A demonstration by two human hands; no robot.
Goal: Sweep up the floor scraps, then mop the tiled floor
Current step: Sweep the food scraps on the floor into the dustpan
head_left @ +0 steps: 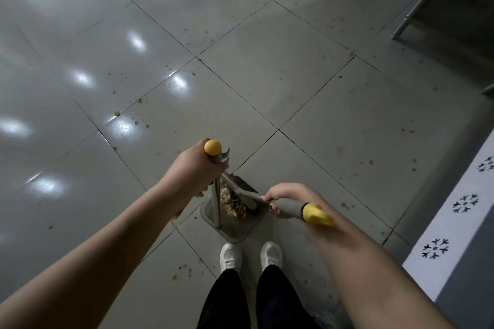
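1. Two hands are in view. The left hand [196, 168] is clamped around the top of the upright dustpan handle [217, 203], just under its yellow ball end.
2. The right hand [283, 195] is wrapped around the grey grip of one broom handle [291, 208], right of the dustpan. The broom's yellow end sticks out past the wrist.
3. One grey dustpan [235, 230] sits flat on the floor directly in front of the feet. The broom shaft slants down into it, and the broom head cannot be made out clearly.
4. One heap of pale, yellowish floor scraps [232, 204] lies inside the dustpan, against the lower end of the broom.
5. Two white shoes, the left shoe [231, 255] and the right shoe [271, 252], stand just behind the dustpan under black trouser legs.
6. The tiled floor [267, 75] is glossy grey with thin dark joints. Many small brown spots are scattered around the dustpan, and bright light reflections lie far to its left.
7. One metal leg [419, 5] slants across the far upper right, well away from the dustpan.
8. A white strip [451, 224] runs along the right edge, bearing three dark snowflake-like motifs.
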